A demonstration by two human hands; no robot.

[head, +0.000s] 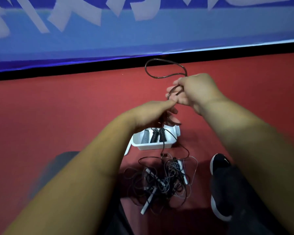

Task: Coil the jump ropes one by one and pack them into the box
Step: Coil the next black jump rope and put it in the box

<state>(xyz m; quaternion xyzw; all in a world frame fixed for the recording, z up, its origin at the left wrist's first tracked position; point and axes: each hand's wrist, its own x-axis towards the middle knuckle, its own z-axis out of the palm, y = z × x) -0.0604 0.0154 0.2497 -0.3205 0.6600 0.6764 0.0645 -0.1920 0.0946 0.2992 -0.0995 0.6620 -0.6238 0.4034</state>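
My left hand (153,114) grips a dark jump rope (166,68), whose two black ribbed handles (158,135) hang just below the fist. Just above and to the right, my right hand (192,90) pinches the same rope, and a loop of it arcs up beyond that hand. Under the hands a white plastic box (153,146) stands on the red floor, with a grey ribbed handle (144,137) inside at its left. A tangled pile of more jump ropes (161,184) with white handles lies on the floor in front of the box.
The red floor (66,107) runs back to a black strip and a blue banner (109,39) with white lettering. My black shoe (219,185) stands right of the rope pile. A dark grey shape (58,165) lies at the lower left.
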